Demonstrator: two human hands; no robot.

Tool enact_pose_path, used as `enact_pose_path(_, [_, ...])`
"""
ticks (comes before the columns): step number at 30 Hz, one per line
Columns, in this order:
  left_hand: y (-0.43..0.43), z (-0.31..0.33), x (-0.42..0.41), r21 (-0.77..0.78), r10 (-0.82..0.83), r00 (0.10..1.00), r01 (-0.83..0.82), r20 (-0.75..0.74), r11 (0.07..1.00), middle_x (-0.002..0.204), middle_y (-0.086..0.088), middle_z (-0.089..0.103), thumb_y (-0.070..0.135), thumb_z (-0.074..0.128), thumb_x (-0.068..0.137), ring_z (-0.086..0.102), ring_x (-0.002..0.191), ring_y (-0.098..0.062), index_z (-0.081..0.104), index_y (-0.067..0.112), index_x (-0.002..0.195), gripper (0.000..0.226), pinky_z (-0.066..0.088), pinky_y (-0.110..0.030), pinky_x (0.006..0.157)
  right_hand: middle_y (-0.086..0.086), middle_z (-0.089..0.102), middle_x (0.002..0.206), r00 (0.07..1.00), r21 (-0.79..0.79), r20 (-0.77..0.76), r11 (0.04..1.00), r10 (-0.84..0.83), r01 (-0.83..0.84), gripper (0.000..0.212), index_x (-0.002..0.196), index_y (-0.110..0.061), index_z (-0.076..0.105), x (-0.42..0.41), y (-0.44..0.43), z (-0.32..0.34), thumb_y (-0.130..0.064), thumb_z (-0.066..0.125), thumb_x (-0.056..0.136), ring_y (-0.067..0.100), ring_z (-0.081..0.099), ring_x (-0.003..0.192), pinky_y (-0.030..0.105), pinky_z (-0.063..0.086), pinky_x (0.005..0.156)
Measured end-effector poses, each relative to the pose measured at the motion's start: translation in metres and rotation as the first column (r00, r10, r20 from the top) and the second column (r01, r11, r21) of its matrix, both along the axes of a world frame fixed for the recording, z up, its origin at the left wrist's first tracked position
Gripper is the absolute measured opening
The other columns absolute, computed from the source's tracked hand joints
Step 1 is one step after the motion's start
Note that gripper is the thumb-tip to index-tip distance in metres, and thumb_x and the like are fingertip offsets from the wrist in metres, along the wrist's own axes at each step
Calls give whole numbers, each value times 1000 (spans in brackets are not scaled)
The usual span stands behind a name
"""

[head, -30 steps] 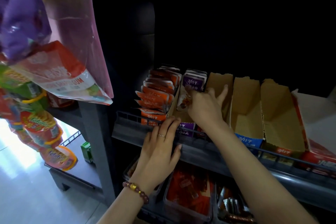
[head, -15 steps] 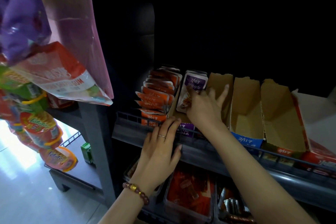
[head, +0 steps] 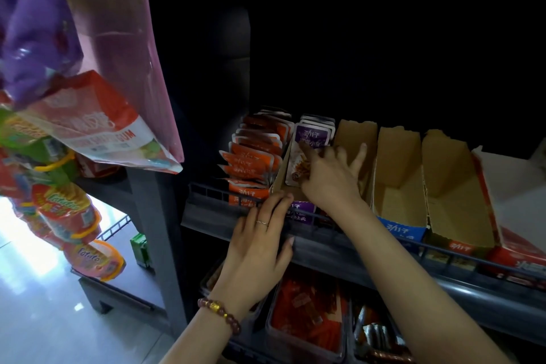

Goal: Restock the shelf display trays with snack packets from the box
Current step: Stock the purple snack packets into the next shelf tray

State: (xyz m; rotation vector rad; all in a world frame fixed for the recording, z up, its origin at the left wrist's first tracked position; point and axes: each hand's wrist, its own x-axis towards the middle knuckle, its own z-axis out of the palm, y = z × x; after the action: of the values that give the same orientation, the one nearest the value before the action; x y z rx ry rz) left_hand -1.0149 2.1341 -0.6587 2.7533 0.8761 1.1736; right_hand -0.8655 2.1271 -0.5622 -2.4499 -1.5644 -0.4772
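Purple snack packets (head: 312,133) stand in a row inside a cardboard display tray (head: 280,177) on the dark shelf. My right hand (head: 331,177) rests against the front packet with fingers spread and mostly straight, pressing it back. My left hand (head: 260,239) lies flat on the shelf's front rail (head: 369,254), its fingertips touching the purple tray's front. To the left, orange packets (head: 254,156) fill another tray. No box is in view.
Three bare cardboard trays (head: 399,174) stand to the right, then a red-and-white carton (head: 514,216). Clear bins of red snacks (head: 307,313) sit on the shelf below. Hanging snack bags (head: 74,133) crowd the left side.
My right hand has slid slightly forward and up against the front purple packet, tilting the row back. My left hand has stayed on the rail.
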Motion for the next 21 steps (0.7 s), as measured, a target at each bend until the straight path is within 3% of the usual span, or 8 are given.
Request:
enact_pose_path(7, [0, 0, 0, -3, 1, 1000, -1, 2, 1000, 145, 5, 29, 38, 40, 86, 41, 117, -12, 31, 20, 145, 62, 44, -30, 90, 12, 35, 142, 1000, 26, 6, 999, -19, 19, 71, 150, -32, 16, -1, -2, 0, -41, 53, 90, 31, 17, 140, 60, -16, 108])
enact_pose_path(12, [0, 0, -1, -7, -13, 1000, 13, -8, 1000, 145, 4, 29, 37, 39, 87, 41, 118, -13, 29, 20, 146, 62, 44, -31, 91, 6, 46, 136, 998, 85, 60, 996, 23, -28, 51, 138, -29, 43, -3, -3, 0, -33, 54, 88, 30, 24, 135, 61, -11, 110])
enact_pose_path(14, [-1, 1, -1, -16, -17, 1000, 17, -12, 1000, 147, 5, 28, 36, 39, 87, 40, 120, -12, 29, 20, 146, 62, 41, -29, 93, 3, 54, 129, 995, 40, 94, 998, 43, -47, 34, 120, -27, 60, -3, -2, 0, -32, 51, 88, 29, 24, 135, 62, -14, 109])
enact_pose_path(16, [-1, 2, -1, -18, -12, 1000, 12, -16, 1000, 147, 4, 29, 36, 40, 87, 38, 121, -11, 30, 19, 146, 62, 37, -26, 94, 2, 57, 124, 993, -62, 118, 998, 23, -16, 26, 106, -24, 66, -3, -1, 0, -33, 50, 88, 29, 20, 138, 63, -17, 106])
enact_pose_path(21, [-2, 2, -1, -21, -7, 1000, 6, -19, 1000, 146, 4, 28, 36, 41, 86, 38, 122, -10, 31, 18, 144, 62, 34, -24, 95, 7, 48, 135, 990, -158, 133, 985, -50, 71, 29, 110, -27, 64, -6, 4, 2, -34, 62, 83, 32, 14, 141, 65, -18, 104])
